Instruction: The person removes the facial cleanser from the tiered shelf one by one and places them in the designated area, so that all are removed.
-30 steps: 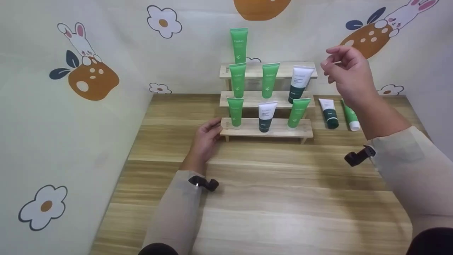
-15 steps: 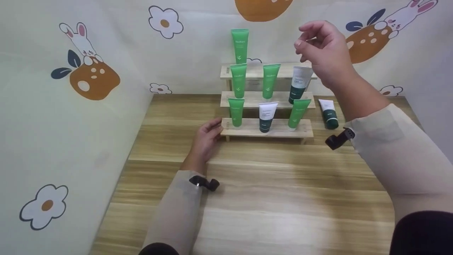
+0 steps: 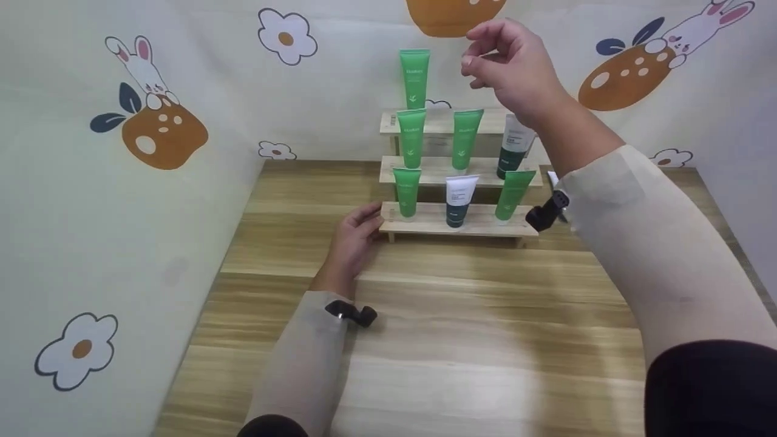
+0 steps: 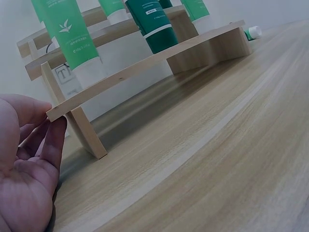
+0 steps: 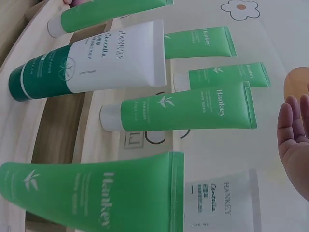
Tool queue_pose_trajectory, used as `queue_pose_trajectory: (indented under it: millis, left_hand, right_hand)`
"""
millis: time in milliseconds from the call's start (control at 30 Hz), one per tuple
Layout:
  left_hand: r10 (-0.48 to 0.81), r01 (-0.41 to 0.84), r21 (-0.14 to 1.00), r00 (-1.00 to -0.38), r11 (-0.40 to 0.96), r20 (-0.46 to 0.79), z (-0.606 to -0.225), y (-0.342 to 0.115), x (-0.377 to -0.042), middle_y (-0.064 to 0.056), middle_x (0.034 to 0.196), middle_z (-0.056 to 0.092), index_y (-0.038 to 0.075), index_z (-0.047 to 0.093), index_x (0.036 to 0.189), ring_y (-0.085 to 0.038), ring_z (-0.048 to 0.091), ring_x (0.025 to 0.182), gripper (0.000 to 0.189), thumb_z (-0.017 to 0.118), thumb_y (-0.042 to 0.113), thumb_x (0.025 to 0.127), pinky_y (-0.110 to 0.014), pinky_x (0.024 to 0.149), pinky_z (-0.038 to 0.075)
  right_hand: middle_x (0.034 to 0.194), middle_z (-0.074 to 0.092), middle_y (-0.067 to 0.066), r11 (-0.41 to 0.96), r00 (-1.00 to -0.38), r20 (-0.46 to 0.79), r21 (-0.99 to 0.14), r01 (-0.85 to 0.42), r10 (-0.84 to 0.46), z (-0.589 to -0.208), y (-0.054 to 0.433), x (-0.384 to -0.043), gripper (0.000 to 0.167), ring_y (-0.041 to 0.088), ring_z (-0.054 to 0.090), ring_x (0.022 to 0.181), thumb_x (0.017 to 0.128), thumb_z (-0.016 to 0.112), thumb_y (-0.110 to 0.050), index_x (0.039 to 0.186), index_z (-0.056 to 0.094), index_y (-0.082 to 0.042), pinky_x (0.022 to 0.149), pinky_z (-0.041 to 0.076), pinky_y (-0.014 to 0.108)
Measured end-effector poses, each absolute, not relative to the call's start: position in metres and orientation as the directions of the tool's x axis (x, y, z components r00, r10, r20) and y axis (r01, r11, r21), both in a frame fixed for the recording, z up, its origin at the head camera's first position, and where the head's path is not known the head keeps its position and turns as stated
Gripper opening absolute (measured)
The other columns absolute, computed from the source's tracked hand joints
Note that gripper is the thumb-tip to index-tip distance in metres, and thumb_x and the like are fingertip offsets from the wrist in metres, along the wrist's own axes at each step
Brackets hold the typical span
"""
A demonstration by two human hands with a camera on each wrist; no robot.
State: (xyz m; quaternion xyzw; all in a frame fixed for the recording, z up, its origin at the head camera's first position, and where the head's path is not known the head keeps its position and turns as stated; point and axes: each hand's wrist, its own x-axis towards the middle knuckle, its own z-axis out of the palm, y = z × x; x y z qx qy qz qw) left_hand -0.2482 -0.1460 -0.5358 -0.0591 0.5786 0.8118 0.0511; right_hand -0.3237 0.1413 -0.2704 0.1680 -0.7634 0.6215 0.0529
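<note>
Lettering: readable only in the right wrist view, "Hankey" on the green tubes, "HANKEY Centella" on the white-and-dark-green ones.
Far end: the left wrist view catches a white-capped green tube (image 4: 254, 33) beyond the rack (image 3: 432, 226); in the head view the right sleeve (image 3: 655, 261) covers that area.
Top shelf (image 3: 440, 123): one green tube (image 3: 414, 76), upright at the left.
Middle shelf (image 3: 437, 170): left green tube (image 3: 411, 139), centre green tube (image 3: 466, 139), and at the right a white-and-dark-green tube (image 3: 513, 142), partly behind the wrist.
Bottom shelf: a green tube at each end, the right one leaning; a white-and-dark-green tube (image 3: 459, 200) between.
Left hand (image 3: 350, 243): pinches the bottom shelf's left end, digits above and below the board, as the left wrist view shows.
Right hand (image 3: 508, 70): raised right of the top tube, fingers loosely bent, nothing visible between them.
</note>
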Motion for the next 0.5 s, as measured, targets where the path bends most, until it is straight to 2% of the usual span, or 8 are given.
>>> queue_pose_trajectory:
  millis: [233,500]
  left_hand:
    - [0.006,-0.142,0.948,-0.989,-0.285,-0.146,-0.538,-0.147,-0.250,-0.018,0.141,0.068,-0.001,0.063,0.143,-0.020,0.070,0.120,0.043,0.066,-0.001,0.100,-0.030,0.101,0.058]
    - [0.002,-0.151,0.956,-0.988,-0.253,-0.155,-0.539,-0.148,-0.249,-0.017,0.146,0.067,0.002,0.063,0.143,-0.022,0.067,0.128,0.043,0.067,0.001,0.101,-0.033,0.107,0.056]
  right_hand:
    - [0.113,0.064,-0.001,0.214,-0.954,0.231,-0.938,-0.271,-0.193,-0.270,0.127,-0.340,0.036,0.018,0.066,0.106,0.103,0.072,-0.019,0.137,0.062,-0.016,0.096,0.057,0.031]
    - [0.120,0.065,-0.002,0.281,-0.962,0.135,-0.938,-0.201,-0.237,-0.267,0.114,-0.351,0.037,0.018,0.066,0.113,0.104,0.070,-0.018,0.139,0.060,-0.019,0.102,0.057,0.032]
